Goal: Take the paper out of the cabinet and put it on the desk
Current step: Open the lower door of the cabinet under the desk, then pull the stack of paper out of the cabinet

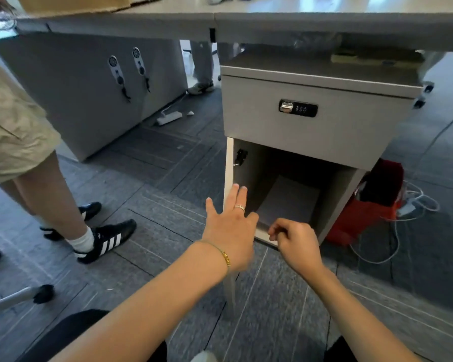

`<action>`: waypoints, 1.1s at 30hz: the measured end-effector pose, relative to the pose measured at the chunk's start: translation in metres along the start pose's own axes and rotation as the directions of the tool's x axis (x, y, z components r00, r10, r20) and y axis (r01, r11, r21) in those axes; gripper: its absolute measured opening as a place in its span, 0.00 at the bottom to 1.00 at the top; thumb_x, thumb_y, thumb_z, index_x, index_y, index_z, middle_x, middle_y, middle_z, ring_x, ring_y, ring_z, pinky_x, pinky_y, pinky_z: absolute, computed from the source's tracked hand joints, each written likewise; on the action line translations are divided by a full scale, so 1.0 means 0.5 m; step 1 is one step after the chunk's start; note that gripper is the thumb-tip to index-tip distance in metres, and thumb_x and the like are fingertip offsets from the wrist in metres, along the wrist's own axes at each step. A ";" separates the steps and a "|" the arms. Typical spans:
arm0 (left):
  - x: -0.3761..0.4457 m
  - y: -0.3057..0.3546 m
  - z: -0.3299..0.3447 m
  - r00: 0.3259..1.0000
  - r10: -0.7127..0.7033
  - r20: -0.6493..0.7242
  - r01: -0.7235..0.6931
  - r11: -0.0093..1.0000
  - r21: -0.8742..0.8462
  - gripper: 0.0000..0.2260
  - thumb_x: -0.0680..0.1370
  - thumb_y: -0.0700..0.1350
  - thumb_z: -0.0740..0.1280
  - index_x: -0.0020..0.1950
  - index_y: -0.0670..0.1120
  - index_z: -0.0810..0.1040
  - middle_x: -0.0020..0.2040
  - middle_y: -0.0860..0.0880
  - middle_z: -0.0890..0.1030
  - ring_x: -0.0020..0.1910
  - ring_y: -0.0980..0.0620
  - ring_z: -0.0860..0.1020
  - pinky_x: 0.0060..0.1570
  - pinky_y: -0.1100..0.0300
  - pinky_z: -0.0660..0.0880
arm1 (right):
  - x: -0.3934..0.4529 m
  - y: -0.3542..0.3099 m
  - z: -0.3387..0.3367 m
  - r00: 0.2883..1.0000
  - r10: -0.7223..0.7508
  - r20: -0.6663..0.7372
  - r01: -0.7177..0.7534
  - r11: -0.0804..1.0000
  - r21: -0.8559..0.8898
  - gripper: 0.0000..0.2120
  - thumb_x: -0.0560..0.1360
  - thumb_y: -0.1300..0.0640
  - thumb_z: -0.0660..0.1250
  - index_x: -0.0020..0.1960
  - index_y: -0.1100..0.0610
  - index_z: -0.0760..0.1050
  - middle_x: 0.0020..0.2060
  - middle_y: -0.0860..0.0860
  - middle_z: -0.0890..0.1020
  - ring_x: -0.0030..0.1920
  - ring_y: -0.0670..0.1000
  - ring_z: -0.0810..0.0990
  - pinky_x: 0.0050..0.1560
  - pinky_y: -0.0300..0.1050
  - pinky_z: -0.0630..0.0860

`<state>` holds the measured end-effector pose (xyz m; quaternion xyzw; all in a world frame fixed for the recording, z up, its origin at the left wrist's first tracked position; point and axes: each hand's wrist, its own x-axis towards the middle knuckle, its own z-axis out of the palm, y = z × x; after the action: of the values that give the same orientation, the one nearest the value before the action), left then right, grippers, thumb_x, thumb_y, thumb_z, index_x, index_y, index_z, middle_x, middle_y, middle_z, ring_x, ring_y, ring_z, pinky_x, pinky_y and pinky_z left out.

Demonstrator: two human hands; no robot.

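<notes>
Long grey counter [324, 20], flat matte top with squared edge, spans the upper frame. Beneath it stands a boxy grey cabinet [311, 126]: smooth drawer front with a black combination lock [298, 108], lower compartment open, thin door [229, 178] swung out edge-on. Floor [168, 165] is dark ribbed carpet tile. Pale rectangular paper [288, 199] lies flat on the compartment bottom. Left hand [230, 226], fingers spread and gripping nothing, rests against the door's edge. Right hand [296, 241], fingers curled loosely inward, sits at the compartment's front lip, near the paper's edge; contact unclear.
</notes>
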<state>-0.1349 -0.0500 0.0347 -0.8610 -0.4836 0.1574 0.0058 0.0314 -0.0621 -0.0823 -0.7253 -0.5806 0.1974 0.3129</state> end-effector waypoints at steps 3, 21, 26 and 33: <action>-0.009 -0.020 0.008 0.981 -0.162 -0.105 0.167 0.985 0.038 0.32 0.77 0.38 0.67 0.79 0.48 0.58 0.80 0.37 0.28 0.81 0.30 0.38 0.66 0.36 0.72 | 0.017 0.003 0.016 0.999 0.003 -0.049 -0.002 1.000 0.011 0.15 0.73 0.68 0.64 0.42 0.51 0.84 0.37 0.45 0.87 0.33 0.43 0.80 0.39 0.45 0.78; 0.183 -0.015 0.059 0.864 -0.037 -0.502 0.006 0.998 -0.064 0.18 0.74 0.51 0.66 0.64 0.49 0.77 0.77 0.39 0.66 0.79 0.39 0.61 0.77 0.34 0.53 | 0.129 0.085 0.089 0.988 0.076 -0.134 -0.080 0.997 -0.022 0.14 0.75 0.66 0.64 0.51 0.52 0.85 0.47 0.48 0.88 0.48 0.51 0.86 0.51 0.50 0.83; 0.341 0.050 0.170 0.941 0.099 -0.323 -0.174 0.961 -0.213 0.19 0.77 0.46 0.66 0.68 0.49 0.75 0.79 0.40 0.62 0.82 0.40 0.55 0.78 0.42 0.60 | 0.175 0.177 0.111 0.987 0.125 -0.105 -0.139 0.980 -0.140 0.14 0.76 0.66 0.64 0.55 0.53 0.84 0.52 0.50 0.87 0.52 0.53 0.86 0.51 0.47 0.81; 0.434 0.082 0.410 0.998 0.054 0.026 -0.042 0.943 -0.329 0.22 0.76 0.45 0.65 0.71 0.47 0.73 0.78 0.41 0.62 0.79 0.41 0.60 0.74 0.46 0.64 | 0.256 0.337 0.172 0.935 0.293 0.198 -0.191 0.890 -0.414 0.24 0.77 0.60 0.64 0.73 0.55 0.73 0.67 0.58 0.80 0.63 0.62 0.80 0.59 0.55 0.80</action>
<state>-0.0529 0.0804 -0.2246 -0.8587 -0.4819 0.0896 -0.1497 0.1286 0.0590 -0.2501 -0.8084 -0.5478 0.2076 0.0583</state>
